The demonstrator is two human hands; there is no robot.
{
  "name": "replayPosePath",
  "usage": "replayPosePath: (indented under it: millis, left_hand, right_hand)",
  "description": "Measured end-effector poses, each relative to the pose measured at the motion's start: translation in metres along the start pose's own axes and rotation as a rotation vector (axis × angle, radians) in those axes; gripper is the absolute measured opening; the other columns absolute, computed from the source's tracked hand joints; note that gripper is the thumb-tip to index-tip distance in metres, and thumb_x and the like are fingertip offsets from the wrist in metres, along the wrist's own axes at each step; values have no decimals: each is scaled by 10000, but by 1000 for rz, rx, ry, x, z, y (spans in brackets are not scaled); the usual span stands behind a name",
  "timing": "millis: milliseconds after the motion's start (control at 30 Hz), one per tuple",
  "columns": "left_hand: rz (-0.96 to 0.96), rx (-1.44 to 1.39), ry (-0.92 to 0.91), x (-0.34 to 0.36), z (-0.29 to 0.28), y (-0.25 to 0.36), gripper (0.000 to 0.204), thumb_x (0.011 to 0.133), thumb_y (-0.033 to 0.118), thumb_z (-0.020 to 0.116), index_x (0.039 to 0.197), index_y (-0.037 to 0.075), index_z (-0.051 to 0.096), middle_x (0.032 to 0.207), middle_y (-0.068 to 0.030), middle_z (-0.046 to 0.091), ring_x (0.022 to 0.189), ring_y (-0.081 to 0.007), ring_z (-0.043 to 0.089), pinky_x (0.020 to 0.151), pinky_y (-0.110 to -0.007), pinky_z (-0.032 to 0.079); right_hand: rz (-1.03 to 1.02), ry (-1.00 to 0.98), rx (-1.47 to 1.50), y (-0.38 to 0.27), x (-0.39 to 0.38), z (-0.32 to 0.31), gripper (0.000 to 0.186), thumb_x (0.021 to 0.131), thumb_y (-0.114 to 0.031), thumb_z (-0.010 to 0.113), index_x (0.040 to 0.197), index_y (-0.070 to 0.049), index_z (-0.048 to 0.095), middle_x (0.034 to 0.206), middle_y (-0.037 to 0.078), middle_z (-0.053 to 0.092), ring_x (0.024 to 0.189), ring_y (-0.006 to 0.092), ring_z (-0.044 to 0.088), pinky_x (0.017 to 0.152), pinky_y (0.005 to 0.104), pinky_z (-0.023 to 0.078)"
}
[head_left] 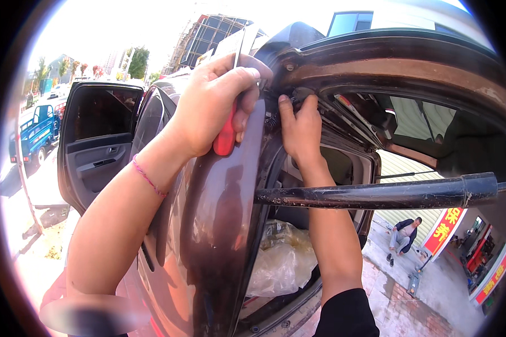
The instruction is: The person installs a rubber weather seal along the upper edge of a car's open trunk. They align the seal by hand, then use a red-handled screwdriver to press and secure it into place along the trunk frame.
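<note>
My left hand (203, 109) is closed around a screwdriver (225, 137) with a red handle. The metal shaft points up past the thumb, and some of these fingers rest near the top corner of the brown car body (219, 224). My right hand (302, 132) reaches up to the dark gap below the raised tailgate (388, 70), close to its hinge. Its fingers are bent and closed there among dark parts; what they grip is hidden. A black tailgate strut (376, 194) crosses in front of my right forearm.
Crumpled clear plastic sheeting (284, 258) lies in the car's rear. A side door (101, 140) stands open at left, with a blue truck (36, 132) beyond. At right, a person (405, 236) squats near red and yellow signs (441, 230).
</note>
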State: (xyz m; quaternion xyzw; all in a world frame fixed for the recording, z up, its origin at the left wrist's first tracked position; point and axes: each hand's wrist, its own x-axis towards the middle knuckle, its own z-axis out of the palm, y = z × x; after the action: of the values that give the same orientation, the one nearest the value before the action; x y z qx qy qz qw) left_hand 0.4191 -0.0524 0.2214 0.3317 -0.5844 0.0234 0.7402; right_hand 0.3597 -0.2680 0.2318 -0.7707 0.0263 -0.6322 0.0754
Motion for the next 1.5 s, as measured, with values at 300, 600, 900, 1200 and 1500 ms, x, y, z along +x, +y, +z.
replayPosePath:
  millis: [300,600,900,1200,1500]
  left_hand:
    - [-14,50,6,-4,2,5,238,996,155,524,1110,-22,635,664,-34,543,446,-101,509,416,-256,462]
    - [-321,417,-130,2,12,27,265,970,157,499,1092,-49,614,657,-51,547,467,-143,538,434,-291,467]
    - [-274,1601,-373,41,39,77,309,935,84,571,1197,-42,676,848,-182,693,690,-257,719,548,-358,602]
    - [157,1807,-474,59,52,40,248,685,-66,748,924,-9,783,925,-223,743,906,-356,749,796,-403,608]
    - [162,1864,-504,75,52,31,122,827,65,721,889,-29,769,874,-237,727,846,-390,739,734,-439,600]
  right_hand:
    - [245,190,432,-11,-8,14,478,947,-437,744,947,24,617,783,108,640,661,198,626,633,354,505]
    - [123,-25,368,6,-2,3,469,926,-298,781,1150,56,570,1054,163,670,918,162,640,815,302,522]
    - [80,-171,607,28,-3,-13,346,887,-60,719,1150,47,522,1064,133,653,923,144,644,829,297,511]
    - [67,-110,520,23,-6,0,302,894,-120,715,1081,49,550,1014,135,679,911,151,652,814,299,505]
    - [115,-134,575,20,-10,-4,347,948,-221,740,1075,59,579,975,126,682,818,147,652,727,297,513]
